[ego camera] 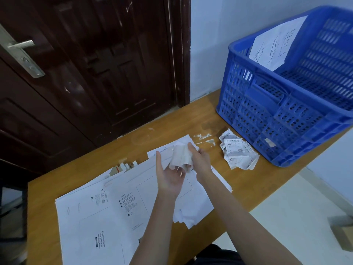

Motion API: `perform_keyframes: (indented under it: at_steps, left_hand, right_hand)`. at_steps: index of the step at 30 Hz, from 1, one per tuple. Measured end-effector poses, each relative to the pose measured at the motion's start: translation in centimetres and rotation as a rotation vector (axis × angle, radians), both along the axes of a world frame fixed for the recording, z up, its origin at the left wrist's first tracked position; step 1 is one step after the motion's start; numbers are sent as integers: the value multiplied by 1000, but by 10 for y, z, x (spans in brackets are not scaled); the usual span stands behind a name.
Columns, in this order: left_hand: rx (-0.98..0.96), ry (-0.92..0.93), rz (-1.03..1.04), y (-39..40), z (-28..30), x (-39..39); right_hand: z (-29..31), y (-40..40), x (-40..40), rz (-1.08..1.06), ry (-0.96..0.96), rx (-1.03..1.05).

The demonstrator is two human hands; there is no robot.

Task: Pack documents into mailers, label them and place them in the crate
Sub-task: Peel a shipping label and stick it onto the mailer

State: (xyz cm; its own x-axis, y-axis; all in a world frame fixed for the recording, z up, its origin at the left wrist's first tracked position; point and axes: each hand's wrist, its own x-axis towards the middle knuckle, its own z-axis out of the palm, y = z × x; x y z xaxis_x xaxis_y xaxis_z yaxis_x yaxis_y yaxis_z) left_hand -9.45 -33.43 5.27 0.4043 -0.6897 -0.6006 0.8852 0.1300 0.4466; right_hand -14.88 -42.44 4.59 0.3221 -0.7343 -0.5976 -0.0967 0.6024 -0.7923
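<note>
Hands meet over the middle of the frame, above a spread of white mailers. The right hand (200,159) grips a crumpled white paper (181,156), its fingers curled over the top of the wad and its thumb hidden behind it. The left hand (169,177) lies palm up just under the wad, fingers straight and spread, thumb pointing up; its fingertips touch or nearly touch the underside of the paper, and which one cannot be told.

Below the hands, flat white mailers (107,211) cover the lower left and centre of the wooden table (238,192), overlapping one another, with printed text and a box outline on their faces. More white sheets (172,148) stick out past the hands toward the upper centre, partly under the wad. A small heap of labels (237,152) with barcodes sits to the right of the hands, just beside the near corner of the blue crate (277,111). The crate fills the upper right of the frame, standing on the table's far end; inside it a white sheet with handwriting (275,43) leans against the back wall. Some small cardboard and white scraps (124,166) lie at the far edge of the mailers. A dark wooden door (86,64) with a metal handle fills the upper left.
</note>
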Motion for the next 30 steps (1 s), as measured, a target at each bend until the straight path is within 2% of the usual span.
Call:
perform_keyframes:
  at_steps: [4,6,8,11,14,16,18,23,27,30]
  left_hand:
    - [175,-242,-283,-5,-12,-6]
    - [165,-321,-468,-4,-16,-5]
    - [127,-349,-557,-4,-15,-6]
    - [145,-336,-423,-8,-9,-5]
    - [258,-394,-248,-15,-7,-6]
    - [388,-445,-187,-18,-9,-8]
    - [431,-463,-126,-18,-7,-10]
    - [347,-433,-44,-15,-1,-7]
    - [347,-356,0,-12,-5,-3]
    - [248,-278,15,-7,-9,2]
  right_hand:
    - [4,6,7,-40,-44,21]
    - [6,6,6,-62,-52,5]
    - [8,6,5,-72,-11,-65]
    - [3,12,4,-16,142,-282]
    - [0,15,2,18,194,-379]
    - [1,16,2,20,166,-333]
    - [0,17,3,-3,118,-242]
    - [2,19,4,-122,122,-131]
    - [4,20,2,-126,201,-208]
    - [1,22,-3,-153,179,-202]
